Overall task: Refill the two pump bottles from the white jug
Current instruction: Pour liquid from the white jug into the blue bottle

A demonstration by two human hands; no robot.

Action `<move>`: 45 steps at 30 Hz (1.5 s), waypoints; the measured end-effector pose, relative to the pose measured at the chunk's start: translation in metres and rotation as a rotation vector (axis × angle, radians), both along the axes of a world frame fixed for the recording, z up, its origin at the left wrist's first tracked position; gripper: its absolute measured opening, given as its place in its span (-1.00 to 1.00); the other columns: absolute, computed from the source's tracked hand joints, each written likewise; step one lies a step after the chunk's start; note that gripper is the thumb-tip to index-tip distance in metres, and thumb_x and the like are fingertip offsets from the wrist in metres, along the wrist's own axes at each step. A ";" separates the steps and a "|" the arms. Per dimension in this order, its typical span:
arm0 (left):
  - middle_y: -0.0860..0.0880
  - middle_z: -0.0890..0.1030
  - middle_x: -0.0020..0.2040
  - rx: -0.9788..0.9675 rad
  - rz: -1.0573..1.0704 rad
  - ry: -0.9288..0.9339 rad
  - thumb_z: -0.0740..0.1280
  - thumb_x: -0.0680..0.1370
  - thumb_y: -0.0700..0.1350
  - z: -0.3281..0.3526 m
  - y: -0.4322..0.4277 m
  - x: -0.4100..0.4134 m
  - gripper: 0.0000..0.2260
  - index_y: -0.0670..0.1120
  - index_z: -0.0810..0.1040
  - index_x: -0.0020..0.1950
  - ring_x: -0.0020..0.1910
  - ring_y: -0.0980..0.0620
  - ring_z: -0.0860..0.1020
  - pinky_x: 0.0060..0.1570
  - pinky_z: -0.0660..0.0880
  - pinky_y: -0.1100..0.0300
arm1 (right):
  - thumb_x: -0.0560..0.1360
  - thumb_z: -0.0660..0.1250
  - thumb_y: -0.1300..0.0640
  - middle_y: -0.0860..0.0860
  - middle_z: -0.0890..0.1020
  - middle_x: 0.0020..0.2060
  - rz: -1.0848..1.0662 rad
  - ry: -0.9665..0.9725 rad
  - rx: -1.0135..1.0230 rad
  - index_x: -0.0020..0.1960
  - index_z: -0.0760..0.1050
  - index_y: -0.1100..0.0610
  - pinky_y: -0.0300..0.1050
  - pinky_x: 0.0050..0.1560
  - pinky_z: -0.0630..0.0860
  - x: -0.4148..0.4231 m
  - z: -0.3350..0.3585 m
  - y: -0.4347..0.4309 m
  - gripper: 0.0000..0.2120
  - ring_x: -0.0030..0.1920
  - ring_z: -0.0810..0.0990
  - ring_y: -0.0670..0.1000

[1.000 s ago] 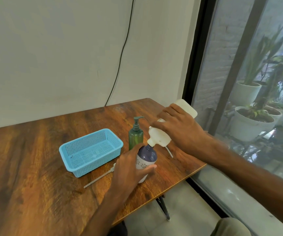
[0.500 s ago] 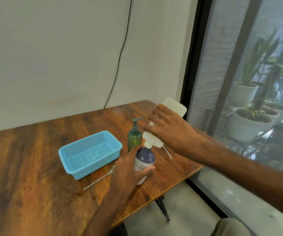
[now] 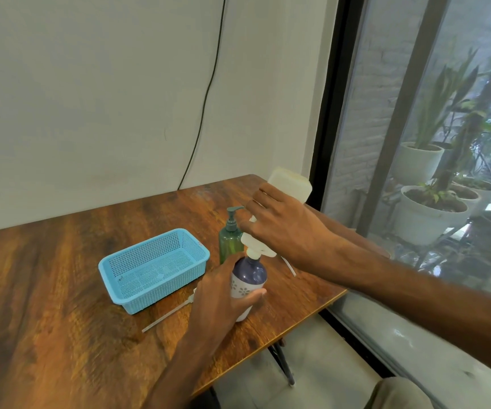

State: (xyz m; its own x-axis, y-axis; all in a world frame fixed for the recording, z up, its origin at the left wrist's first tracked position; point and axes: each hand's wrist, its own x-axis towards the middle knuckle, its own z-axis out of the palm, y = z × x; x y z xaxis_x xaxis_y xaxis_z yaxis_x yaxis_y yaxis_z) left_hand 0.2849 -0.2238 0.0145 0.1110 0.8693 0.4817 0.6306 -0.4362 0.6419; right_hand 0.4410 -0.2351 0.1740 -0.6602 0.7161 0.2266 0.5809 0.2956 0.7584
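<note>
the white jug (image 3: 290, 184) is tipped steeply, base up toward the window and neck down, its mouth meeting the open neck of the purple bottle (image 3: 248, 276). the right hand (image 3: 282, 231) grasps the jug from above, fingers wrapped over its lower half so that much of the jug's middle is hidden. whether liquid is running cannot be told.

the left hand (image 3: 223, 290) grasps the purple bottle around its body, thumb curled across the white flowered band and the fingers behind it. the bottle stands on the wooden counter (image 3: 46, 290) near the right front edge, leaning a little, with no pump on it.

just behind it stands the green pump bottle (image 3: 229, 240), upright, its pump head fitted and the spout pointing toward the right hand. it is just beside the right end of the blue basket (image 3: 152, 267), which sits on the counter to the left of both bottles.

a loose white pump with its long tube (image 3: 167, 315) lies flat on the counter in front of the basket, its head end partly hidden by the left hand. a second thin white tube (image 3: 288, 265) shows on the counter under the right wrist; what it belongs to cannot be told.

a black cable (image 3: 206, 98) runs down the wall behind the counter. through the window at right stand potted plants (image 3: 430, 219)
</note>
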 end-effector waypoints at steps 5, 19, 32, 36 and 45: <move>0.10 0.62 0.33 0.002 0.003 0.001 0.55 0.34 0.31 -0.001 0.001 -0.001 -0.27 0.06 0.50 0.43 0.23 0.23 0.51 0.18 0.52 0.27 | 0.41 0.56 0.20 0.16 0.56 0.29 -0.011 -0.007 -0.008 0.28 0.52 0.07 0.16 0.44 0.35 -0.004 0.001 0.001 -0.52 0.35 0.48 0.24; 0.07 0.61 0.35 -0.023 0.008 0.002 0.58 0.34 0.27 0.002 -0.001 0.000 -0.26 0.06 0.48 0.45 0.31 0.10 0.57 0.22 0.53 0.22 | 0.44 0.51 0.25 0.21 0.51 0.35 -0.009 -0.023 0.007 0.33 0.49 0.14 0.17 0.50 0.28 -0.006 0.002 -0.001 -0.51 0.41 0.43 0.26; 0.05 0.62 0.33 -0.012 0.012 -0.001 0.59 0.34 0.25 0.004 -0.002 0.001 -0.27 0.05 0.49 0.44 0.25 0.13 0.57 0.21 0.58 0.14 | 0.44 0.52 0.22 0.16 0.53 0.33 0.013 -0.016 0.013 0.30 0.52 0.09 0.12 0.48 0.32 -0.006 0.002 -0.002 -0.54 0.38 0.47 0.22; 0.06 0.62 0.34 -0.019 0.011 -0.007 0.60 0.35 0.24 0.004 -0.003 0.001 -0.28 0.04 0.49 0.44 0.28 0.07 0.58 0.23 0.59 0.08 | 0.47 0.46 0.29 0.18 0.52 0.33 0.024 -0.022 0.023 0.29 0.53 0.12 0.12 0.50 0.29 -0.006 0.001 0.000 -0.60 0.38 0.46 0.23; 0.08 0.61 0.35 -0.031 0.015 -0.007 0.59 0.35 0.25 0.004 -0.004 0.001 -0.28 0.05 0.48 0.44 0.30 0.08 0.57 0.25 0.58 0.08 | 0.45 0.47 0.32 0.21 0.54 0.32 0.012 -0.069 0.021 0.28 0.53 0.15 0.14 0.50 0.26 -0.008 -0.002 0.005 -0.58 0.38 0.45 0.26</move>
State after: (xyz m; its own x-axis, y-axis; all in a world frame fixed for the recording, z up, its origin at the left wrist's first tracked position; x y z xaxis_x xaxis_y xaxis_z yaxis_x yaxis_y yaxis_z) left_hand 0.2855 -0.2274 0.0186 0.0947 0.8851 0.4556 0.6323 -0.4070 0.6592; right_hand 0.4330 -0.2305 0.1720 -0.6836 0.7034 0.1949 0.5231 0.2859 0.8029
